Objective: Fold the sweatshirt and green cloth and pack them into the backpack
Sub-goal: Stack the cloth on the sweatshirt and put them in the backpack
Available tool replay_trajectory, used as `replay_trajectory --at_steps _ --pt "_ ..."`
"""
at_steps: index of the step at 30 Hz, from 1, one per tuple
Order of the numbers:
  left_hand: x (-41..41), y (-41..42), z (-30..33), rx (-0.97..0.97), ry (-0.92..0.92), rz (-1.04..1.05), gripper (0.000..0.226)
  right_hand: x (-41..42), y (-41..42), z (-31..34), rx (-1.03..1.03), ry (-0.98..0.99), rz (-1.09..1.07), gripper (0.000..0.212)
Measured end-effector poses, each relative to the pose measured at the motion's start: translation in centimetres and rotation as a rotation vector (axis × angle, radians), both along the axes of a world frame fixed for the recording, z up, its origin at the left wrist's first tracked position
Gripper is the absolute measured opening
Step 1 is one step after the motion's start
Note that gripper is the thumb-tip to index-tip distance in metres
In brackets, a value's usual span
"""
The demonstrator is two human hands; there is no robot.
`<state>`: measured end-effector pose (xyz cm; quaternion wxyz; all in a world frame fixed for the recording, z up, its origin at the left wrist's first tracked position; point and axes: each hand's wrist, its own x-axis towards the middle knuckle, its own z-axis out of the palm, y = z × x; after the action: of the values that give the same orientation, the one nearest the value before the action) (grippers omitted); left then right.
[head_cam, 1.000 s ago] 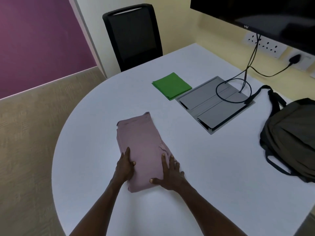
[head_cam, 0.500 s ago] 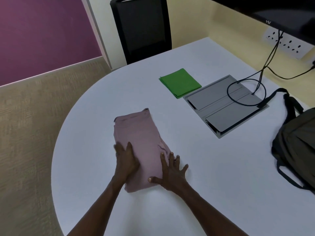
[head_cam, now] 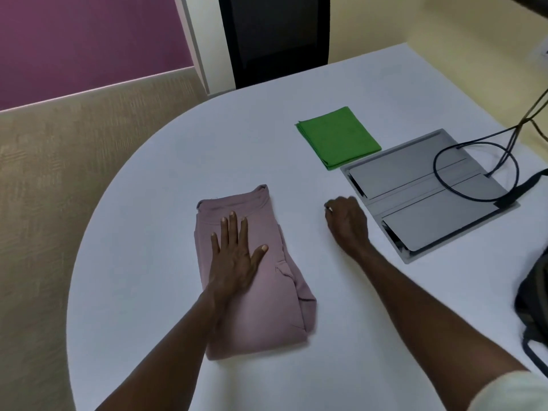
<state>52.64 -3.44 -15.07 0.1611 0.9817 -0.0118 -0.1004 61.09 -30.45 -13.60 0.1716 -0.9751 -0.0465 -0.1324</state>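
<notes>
While your left hand lies flat on the folded pink sweatshirt, its fingers are straight and slightly spread, pressing the cloth down onto the white counter. The sweatshirt sits as a narrow folded bundle at the near left of the counter, its collar end pointing to the far side.

Your right hand is off the sweatshirt, well to its right, over the bare counter just beside the near left corner of the grey cable hatch. Its fingers are curled inward and hold nothing; whether the knuckles touch the counter you cannot tell from this view.

Look to the far side and you find the green cloth, folded into a flat square, lying just beside the far left edge of the hatch, well apart from both hands. A black cable loops across the hatch's lids, which lie closed and flat.

At the right edge of the view, only a dark sliver of the backpack shows, resting on the counter with a strap reaching toward the hatch. Its opening is out of sight, so you cannot tell what is inside it. Neither the sweatshirt nor the green cloth is in it. A black chair stands at the counter's far side.
</notes>
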Motion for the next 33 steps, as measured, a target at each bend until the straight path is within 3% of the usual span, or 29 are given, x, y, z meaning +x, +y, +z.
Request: replay_trajectory --at_steps 4,9,15,19,22,28,33 --pt "0.0 -0.2 -0.8 0.038 -0.03 0.014 0.08 6.5 -0.9 0.0 -0.234 -0.015 0.052 0.017" --pt "0.0 -0.1 -1.4 0.06 -0.059 0.01 0.08 11.8 -1.2 -0.7 -0.329 0.058 0.005 0.017" --pt "0.0 -0.1 -1.9 0.059 -0.075 0.028 0.08 14.6 -1.0 -1.8 -0.478 0.051 0.113 0.015" --pt "-0.1 -0.2 -2.0 0.068 -0.083 0.024 0.081 15.7 -1.4 -2.2 -0.441 -0.034 0.213 0.029" --pt "-0.1 -0.2 -2.0 0.064 -0.085 0.024 0.081 15.8 -0.9 -0.6 -0.472 -0.026 0.187 0.011" --pt "-0.2 -0.1 -1.2 0.043 -0.057 0.003 0.081 13.3 0.0 3.2 -0.432 -0.059 0.174 0.013" --pt "0.4 -0.6 0.6 -0.049 0.053 0.042 0.077 6.9 -0.2 5.0 -0.167 -0.01 0.14 0.028"
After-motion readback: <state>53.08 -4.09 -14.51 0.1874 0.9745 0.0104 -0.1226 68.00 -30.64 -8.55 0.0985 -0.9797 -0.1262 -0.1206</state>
